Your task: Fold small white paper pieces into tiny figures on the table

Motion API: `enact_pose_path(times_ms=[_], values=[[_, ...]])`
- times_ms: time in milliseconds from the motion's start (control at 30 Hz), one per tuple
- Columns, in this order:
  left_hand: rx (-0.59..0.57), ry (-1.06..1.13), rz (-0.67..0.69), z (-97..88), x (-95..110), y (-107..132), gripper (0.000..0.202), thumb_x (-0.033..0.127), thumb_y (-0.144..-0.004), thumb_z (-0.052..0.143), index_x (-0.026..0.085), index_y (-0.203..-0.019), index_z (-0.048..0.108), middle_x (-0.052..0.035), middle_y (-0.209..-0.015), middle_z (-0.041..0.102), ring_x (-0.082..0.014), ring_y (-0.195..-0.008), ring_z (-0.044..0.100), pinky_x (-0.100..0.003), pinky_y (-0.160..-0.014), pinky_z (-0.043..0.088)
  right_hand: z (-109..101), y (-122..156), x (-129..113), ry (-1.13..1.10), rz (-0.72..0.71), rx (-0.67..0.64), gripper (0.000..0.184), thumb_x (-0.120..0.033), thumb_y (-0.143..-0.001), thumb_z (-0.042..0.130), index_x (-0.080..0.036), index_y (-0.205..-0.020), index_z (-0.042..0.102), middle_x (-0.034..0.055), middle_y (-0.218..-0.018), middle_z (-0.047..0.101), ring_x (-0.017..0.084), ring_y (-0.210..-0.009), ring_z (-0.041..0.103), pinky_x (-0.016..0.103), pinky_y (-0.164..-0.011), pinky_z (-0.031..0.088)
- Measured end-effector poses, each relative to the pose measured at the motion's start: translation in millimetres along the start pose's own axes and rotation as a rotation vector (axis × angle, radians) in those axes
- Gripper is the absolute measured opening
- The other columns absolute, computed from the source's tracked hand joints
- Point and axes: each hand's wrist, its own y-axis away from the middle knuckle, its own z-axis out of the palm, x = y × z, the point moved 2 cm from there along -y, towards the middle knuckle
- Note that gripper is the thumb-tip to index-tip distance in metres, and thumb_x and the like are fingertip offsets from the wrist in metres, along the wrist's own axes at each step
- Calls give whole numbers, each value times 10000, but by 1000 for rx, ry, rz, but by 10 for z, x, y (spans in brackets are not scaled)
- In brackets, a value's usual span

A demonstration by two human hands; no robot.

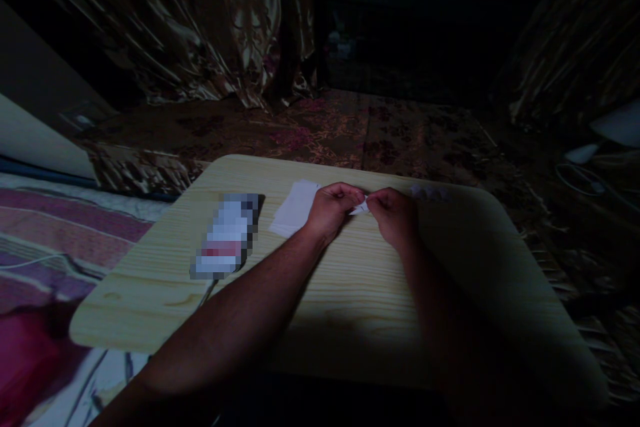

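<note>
Between my two hands, low over the wooden table, is a small piece of white paper (361, 207) with dark marks on it. My left hand (334, 209) pinches its left side, thumb and fingers together. At its right side, my right hand (395, 212) is closed on it too. Several sheets of white paper (294, 208) lie fanned on the table just left of my left hand, partly covered by it. Beyond my right hand sit some small pale pieces (429, 193), too dim to make out.
On the left of the light wood table (350, 287) lies a phone (225, 233) with a blurred screen and a cable. A striped bedspread (60, 227) borders the table on the left. Patterned cloth (320, 123) and curtains (250, 20) stand behind. A white lamp (617, 125) is at right.
</note>
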Motion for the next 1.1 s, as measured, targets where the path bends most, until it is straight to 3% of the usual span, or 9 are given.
enact_pose_path(times_ms=[1100], values=[[35, -83, 31, -1, 2, 8, 237, 246, -562, 866, 136, -652, 676, -43, -716, 731, -116, -618, 619, -268, -644, 492, 34, 13, 33, -24, -10, -74, 219, -387, -816, 602, -192, -768, 691, 4, -643, 666, 152, -598, 594, 255, -586, 447]])
